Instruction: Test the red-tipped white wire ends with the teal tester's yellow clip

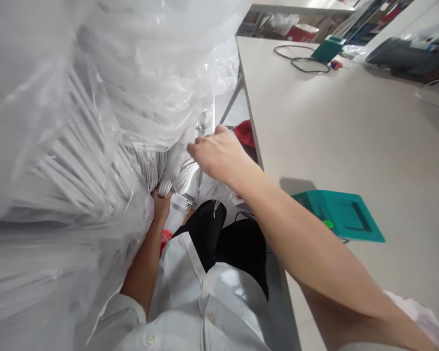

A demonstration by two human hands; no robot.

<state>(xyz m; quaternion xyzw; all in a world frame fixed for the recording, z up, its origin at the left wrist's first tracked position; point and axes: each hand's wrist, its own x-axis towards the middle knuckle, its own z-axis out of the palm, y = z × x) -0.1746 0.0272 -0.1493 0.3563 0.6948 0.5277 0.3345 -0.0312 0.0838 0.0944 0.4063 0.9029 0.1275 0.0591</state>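
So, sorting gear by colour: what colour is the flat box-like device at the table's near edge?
Teal green flat device, small bright-green button; head view.

A clear plastic bag (106, 97) holds white flat strips (76, 165); at three o'clock a teal box (342, 214) with a green dot sits on a pale grey table (351, 131).
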